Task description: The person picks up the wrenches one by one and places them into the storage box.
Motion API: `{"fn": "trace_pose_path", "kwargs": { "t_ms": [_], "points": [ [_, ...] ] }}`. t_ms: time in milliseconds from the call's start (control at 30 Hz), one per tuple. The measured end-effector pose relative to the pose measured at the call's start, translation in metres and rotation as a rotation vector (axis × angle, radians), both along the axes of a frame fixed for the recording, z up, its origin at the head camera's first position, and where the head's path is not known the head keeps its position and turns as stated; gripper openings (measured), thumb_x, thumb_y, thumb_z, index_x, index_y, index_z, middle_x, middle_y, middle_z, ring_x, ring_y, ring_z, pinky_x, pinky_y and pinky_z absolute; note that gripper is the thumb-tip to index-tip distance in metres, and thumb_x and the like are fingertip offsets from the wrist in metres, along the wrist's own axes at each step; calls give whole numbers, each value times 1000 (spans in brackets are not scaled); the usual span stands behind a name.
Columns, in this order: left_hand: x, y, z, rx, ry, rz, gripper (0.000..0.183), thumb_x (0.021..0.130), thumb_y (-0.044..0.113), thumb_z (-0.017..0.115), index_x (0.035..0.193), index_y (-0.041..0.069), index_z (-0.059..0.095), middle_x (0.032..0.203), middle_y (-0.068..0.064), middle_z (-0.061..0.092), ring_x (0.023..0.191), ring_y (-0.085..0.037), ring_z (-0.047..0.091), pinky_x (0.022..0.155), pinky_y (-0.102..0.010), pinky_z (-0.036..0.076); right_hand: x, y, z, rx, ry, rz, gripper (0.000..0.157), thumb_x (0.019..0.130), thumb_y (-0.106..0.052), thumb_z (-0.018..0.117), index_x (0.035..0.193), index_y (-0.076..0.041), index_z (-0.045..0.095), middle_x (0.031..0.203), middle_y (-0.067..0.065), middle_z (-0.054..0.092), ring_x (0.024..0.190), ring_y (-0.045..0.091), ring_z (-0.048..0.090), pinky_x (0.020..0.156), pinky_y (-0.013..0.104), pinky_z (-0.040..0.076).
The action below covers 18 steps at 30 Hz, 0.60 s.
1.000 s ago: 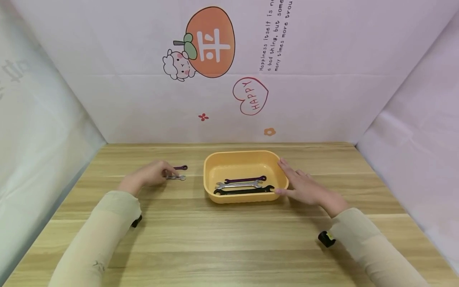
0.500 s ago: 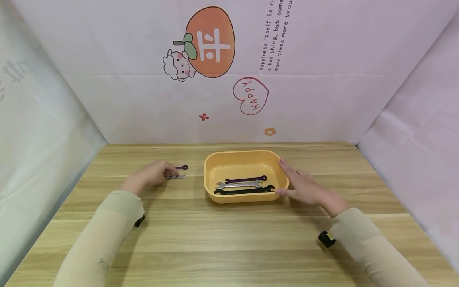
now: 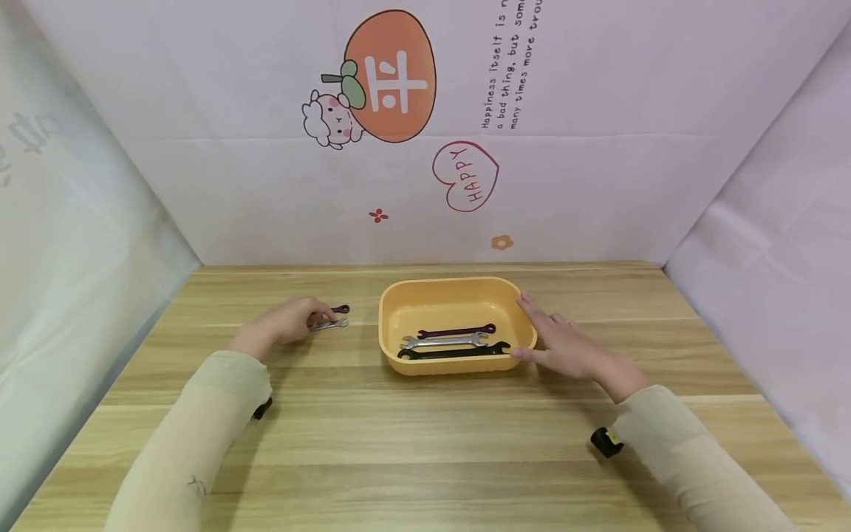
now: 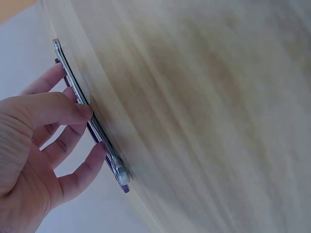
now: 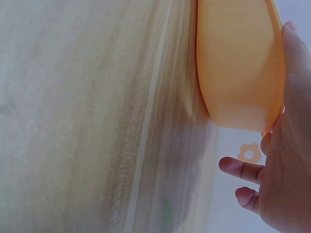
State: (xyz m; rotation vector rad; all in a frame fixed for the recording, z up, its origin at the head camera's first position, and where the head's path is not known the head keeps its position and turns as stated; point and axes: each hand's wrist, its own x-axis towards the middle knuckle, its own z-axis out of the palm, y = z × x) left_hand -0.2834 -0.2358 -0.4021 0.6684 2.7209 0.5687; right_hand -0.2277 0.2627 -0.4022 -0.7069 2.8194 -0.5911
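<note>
My left hand pinches a small silver wrench between thumb and fingers, low at the table's left side. In the left wrist view the thumb lies across the silver wrench. A purple wrench lies just behind it, partly hidden by the hand. My right hand rests spread against the right end of a yellow plastic box, thumb and a finger touching its rim. Inside the box lie a purple wrench, a silver open-end wrench and a black wrench.
The wood-grain table runs back to a white printed backdrop, with white fabric walls at both sides. Black wrist devices show under both sleeves, the right one most clearly.
My left hand has shifted slightly to the right with the silver wrench, whose visible end has tilted up and moved nearer the purple wrench. The right hand and the box stay in place.
</note>
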Motion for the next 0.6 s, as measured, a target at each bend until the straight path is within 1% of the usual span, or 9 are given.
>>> {"fn": "trace_pose_path", "kwargs": {
  "t_ms": [200, 400, 500, 600],
  "points": [
    [0, 3, -1, 14, 3, -1, 56, 75, -26, 57, 122, 1, 70, 101, -10, 63, 91, -26, 54, 78, -39, 44, 0, 0, 1, 5, 0, 0, 95, 101, -48, 60, 165, -6, 3, 170, 11, -4, 148, 52, 19, 115, 71, 9],
    [-1, 4, -1, 28, 17, -30, 53, 71, -26, 59, 116, 1, 67, 96, -9, 59, 87, -25, 52, 76, -39, 44, 1, 0, 0, -1, -3, -10, 95, 101, -48, 60, 165, -7, 3, 170, 11, -5, 148, 52, 19, 114, 73, 9],
    [-2, 3, -2, 31, 22, -49, 52, 69, -27, 60, 113, 1, 66, 94, -9, 58, 84, -25, 51, 74, -38, 44, 1, 0, 1, -4, 0, -8, 95, 101, -48, 60, 165, -7, 4, 170, 11, -4, 148, 52, 19, 114, 73, 9],
    [-2, 4, -2, 32, 13, -48, 51, 69, -27, 60, 110, 3, 65, 92, -9, 56, 82, -24, 50, 72, -36, 43, 1, -1, 2, -9, 2, -6, 94, 101, -48, 60, 165, -6, 5, 170, 12, -4, 148, 52, 20, 114, 73, 9]
  ]
}}
